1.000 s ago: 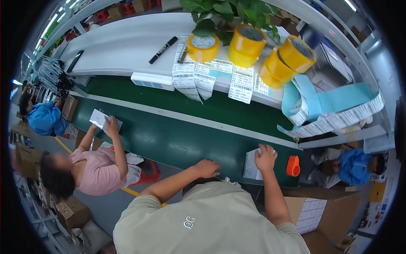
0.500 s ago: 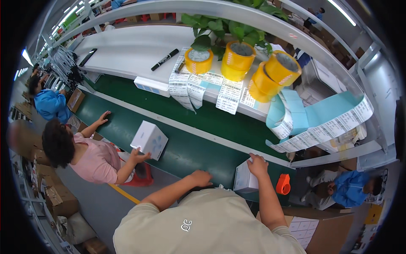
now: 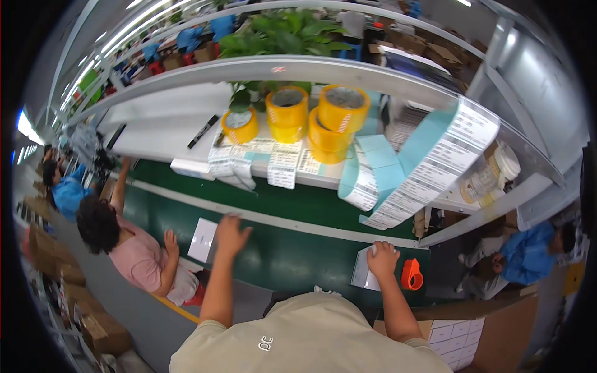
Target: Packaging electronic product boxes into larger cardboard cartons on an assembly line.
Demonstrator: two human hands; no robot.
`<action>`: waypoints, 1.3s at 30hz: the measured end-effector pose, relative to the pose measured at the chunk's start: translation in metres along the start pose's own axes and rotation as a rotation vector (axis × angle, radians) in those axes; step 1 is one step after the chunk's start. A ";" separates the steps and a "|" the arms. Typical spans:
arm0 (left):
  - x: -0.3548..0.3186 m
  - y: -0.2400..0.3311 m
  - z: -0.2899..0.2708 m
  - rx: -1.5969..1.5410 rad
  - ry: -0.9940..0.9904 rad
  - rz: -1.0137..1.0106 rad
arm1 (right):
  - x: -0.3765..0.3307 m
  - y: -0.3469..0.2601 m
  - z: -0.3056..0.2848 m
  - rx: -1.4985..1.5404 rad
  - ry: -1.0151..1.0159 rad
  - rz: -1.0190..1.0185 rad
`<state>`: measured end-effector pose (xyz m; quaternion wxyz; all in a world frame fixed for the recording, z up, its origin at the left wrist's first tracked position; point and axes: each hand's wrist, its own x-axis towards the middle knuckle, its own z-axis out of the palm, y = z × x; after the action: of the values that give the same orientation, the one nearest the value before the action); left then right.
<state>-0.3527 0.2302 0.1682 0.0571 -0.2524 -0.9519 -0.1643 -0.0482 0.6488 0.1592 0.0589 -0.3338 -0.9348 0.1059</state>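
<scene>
My left hand [image 3: 231, 236] is stretched over the green belt, slightly blurred, with its thumb apart from its fingers. It is at the right side of a white box [image 3: 201, 240] lying on the belt; whether it touches the box I cannot tell. My right hand [image 3: 383, 258] has its fingers curled over the upper right edge of another white box [image 3: 363, 272], which rests on the belt. Just right of that hand lies an orange tape dispenser [image 3: 411, 275].
A co-worker in pink [image 3: 140, 255] stands at the belt [image 3: 280, 248] on the left. Yellow tape rolls [image 3: 287, 115], a black marker [image 3: 203, 132] and label strips [image 3: 435, 168] occupy the shelf. An open carton [image 3: 504, 336] of white boxes stands at lower right.
My left hand has moved forward and left, from near my body to the co-worker's box. That box now lies lower on the belt, and the co-worker's hand has left it. The view has shifted.
</scene>
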 end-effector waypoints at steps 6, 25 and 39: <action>-0.010 -0.111 -0.026 0.244 -0.347 -0.613 | -0.005 -0.006 0.010 -0.003 0.085 0.002; 0.005 0.297 0.105 -0.093 -0.497 0.311 | 0.001 0.006 0.024 0.100 0.171 0.028; -0.019 0.274 0.198 -1.109 -0.790 -0.039 | -0.013 0.013 0.035 0.081 0.270 -0.228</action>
<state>-0.2047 0.5135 0.0567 -0.4353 -0.2683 -0.6809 -0.5243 -0.0362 0.6452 0.1220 0.2089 -0.2344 -0.9451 0.0905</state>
